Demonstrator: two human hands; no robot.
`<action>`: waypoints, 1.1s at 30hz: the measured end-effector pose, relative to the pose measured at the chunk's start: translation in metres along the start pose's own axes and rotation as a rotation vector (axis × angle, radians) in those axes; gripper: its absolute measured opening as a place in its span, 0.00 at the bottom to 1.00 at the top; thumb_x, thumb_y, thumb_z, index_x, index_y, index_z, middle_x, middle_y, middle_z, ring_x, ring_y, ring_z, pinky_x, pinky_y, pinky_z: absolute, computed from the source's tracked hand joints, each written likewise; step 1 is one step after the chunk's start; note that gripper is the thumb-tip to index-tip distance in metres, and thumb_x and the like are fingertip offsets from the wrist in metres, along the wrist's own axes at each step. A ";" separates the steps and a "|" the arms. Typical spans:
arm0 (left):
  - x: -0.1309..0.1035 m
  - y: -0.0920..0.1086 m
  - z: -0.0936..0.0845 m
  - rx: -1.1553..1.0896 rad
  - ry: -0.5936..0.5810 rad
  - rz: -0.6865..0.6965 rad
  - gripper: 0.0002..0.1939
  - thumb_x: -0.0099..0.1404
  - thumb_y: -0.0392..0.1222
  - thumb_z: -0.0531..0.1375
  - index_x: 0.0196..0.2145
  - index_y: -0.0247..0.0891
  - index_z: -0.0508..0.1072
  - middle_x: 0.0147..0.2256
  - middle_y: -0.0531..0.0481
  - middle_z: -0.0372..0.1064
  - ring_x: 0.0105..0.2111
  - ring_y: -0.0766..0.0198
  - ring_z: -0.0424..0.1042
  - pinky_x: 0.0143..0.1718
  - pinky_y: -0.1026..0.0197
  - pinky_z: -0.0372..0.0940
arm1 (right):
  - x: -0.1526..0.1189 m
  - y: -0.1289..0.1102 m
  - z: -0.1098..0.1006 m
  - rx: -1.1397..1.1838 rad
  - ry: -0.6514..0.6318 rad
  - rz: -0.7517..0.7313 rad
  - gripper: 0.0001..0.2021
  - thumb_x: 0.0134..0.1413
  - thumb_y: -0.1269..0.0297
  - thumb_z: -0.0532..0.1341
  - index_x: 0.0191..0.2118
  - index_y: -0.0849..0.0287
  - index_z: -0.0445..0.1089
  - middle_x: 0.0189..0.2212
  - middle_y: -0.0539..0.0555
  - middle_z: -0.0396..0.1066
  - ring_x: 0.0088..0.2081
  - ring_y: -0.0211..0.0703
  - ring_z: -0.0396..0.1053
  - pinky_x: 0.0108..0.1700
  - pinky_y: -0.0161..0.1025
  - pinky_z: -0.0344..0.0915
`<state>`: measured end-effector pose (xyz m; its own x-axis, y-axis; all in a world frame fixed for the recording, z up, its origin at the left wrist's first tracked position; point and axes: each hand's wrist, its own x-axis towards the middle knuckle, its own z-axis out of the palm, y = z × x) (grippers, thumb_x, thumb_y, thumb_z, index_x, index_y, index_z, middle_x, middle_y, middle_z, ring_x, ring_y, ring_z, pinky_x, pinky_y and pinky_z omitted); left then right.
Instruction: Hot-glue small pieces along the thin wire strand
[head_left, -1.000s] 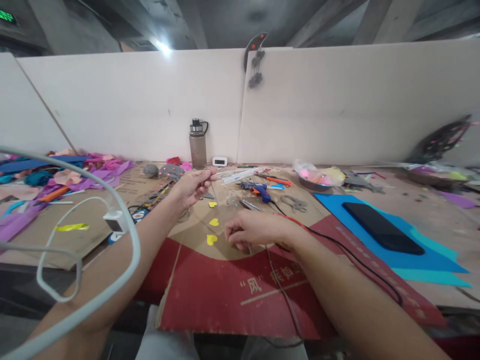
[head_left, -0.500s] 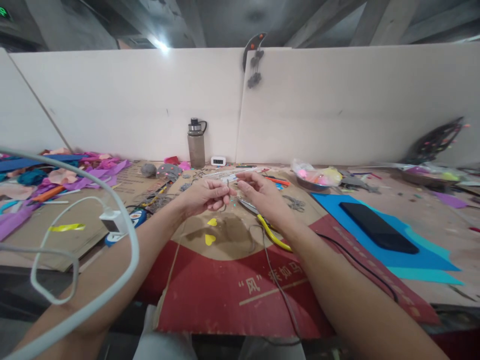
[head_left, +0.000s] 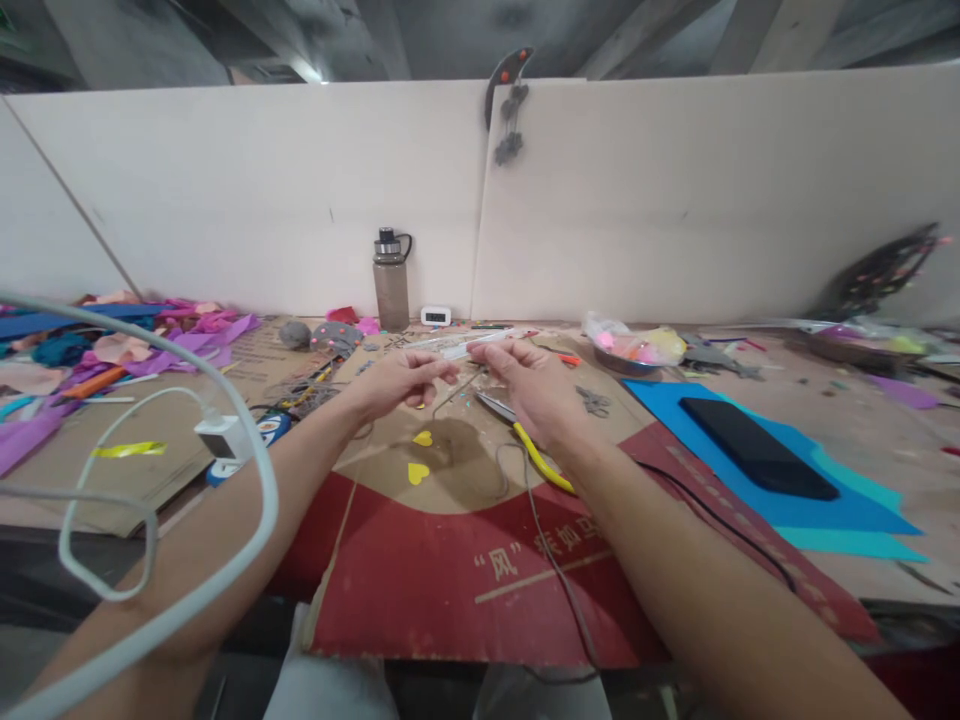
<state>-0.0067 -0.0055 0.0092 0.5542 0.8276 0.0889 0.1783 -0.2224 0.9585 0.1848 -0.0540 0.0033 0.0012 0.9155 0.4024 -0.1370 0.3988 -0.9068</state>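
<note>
Over the cardboard, the fingertips of my right hand [head_left: 525, 385] pinch a thin grey cord [head_left: 459, 395]. From there the cord slants down and left, passing just below the fingers of my left hand [head_left: 401, 380]. My left hand is closed, thumb against curled fingers; what lies between them is too small to make out. A small gap separates the two hands. Under my right hand rest scissors with a yellow handle [head_left: 541, 462]. Two yellow paper hearts [head_left: 418, 474] lie on the cardboard [head_left: 405, 590] below my left hand.
A bottle [head_left: 391, 285] and a small white clock [head_left: 436, 316] stand by the white partition. At right, a black phone [head_left: 757, 447] lies on blue sheets [head_left: 840, 515]. A white cable [head_left: 262, 510] loops across the left foreground. Coloured scraps [head_left: 127, 350] pile up at left.
My hands, close together before, have moved slightly apart. A straight length of grey cord now shows between them, at my right fingertips. The view has tilted down a little.
</note>
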 end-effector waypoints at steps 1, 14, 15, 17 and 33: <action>0.002 -0.003 -0.006 0.082 0.104 -0.004 0.12 0.61 0.46 0.60 0.37 0.34 0.77 0.25 0.49 0.70 0.18 0.73 0.61 0.18 0.69 0.50 | 0.001 -0.002 -0.002 0.070 0.028 0.011 0.09 0.50 0.57 0.62 0.31 0.58 0.70 0.36 0.52 0.73 0.41 0.38 0.70 0.49 0.40 0.64; 0.017 -0.036 -0.029 0.802 -0.017 0.098 0.11 0.46 0.31 0.64 0.28 0.43 0.79 0.29 0.51 0.74 0.30 0.64 0.67 0.33 0.66 0.57 | 0.010 -0.003 -0.015 -0.133 0.056 0.170 0.11 0.51 0.56 0.58 0.35 0.58 0.69 0.19 0.43 0.51 0.18 0.29 0.44 0.18 0.31 0.42; 0.017 -0.035 -0.029 0.797 -0.004 0.080 0.11 0.46 0.30 0.64 0.29 0.42 0.79 0.27 0.52 0.74 0.28 0.65 0.67 0.31 0.67 0.56 | 0.010 0.002 -0.014 -0.213 0.026 0.190 0.11 0.51 0.57 0.58 0.36 0.58 0.68 0.20 0.43 0.52 0.19 0.30 0.46 0.19 0.30 0.44; 0.014 -0.032 -0.029 0.761 0.037 0.047 0.12 0.44 0.30 0.65 0.29 0.41 0.79 0.23 0.54 0.71 0.24 0.66 0.65 0.28 0.67 0.55 | 0.008 0.011 -0.009 -0.378 -0.033 0.204 0.11 0.50 0.59 0.58 0.38 0.59 0.68 0.22 0.45 0.57 0.21 0.31 0.52 0.21 0.30 0.50; 0.001 -0.005 -0.010 0.208 -0.045 0.053 0.07 0.53 0.39 0.65 0.32 0.35 0.76 0.21 0.54 0.67 0.20 0.73 0.62 0.22 0.70 0.56 | 0.003 0.031 0.004 -0.447 -0.274 0.162 0.15 0.51 0.53 0.57 0.36 0.60 0.69 0.24 0.47 0.63 0.24 0.33 0.55 0.26 0.32 0.53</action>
<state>-0.0149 0.0015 0.0071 0.6024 0.7890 0.1210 0.3091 -0.3703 0.8760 0.1766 -0.0397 -0.0229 -0.2510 0.9433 0.2173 0.3206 0.2928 -0.9008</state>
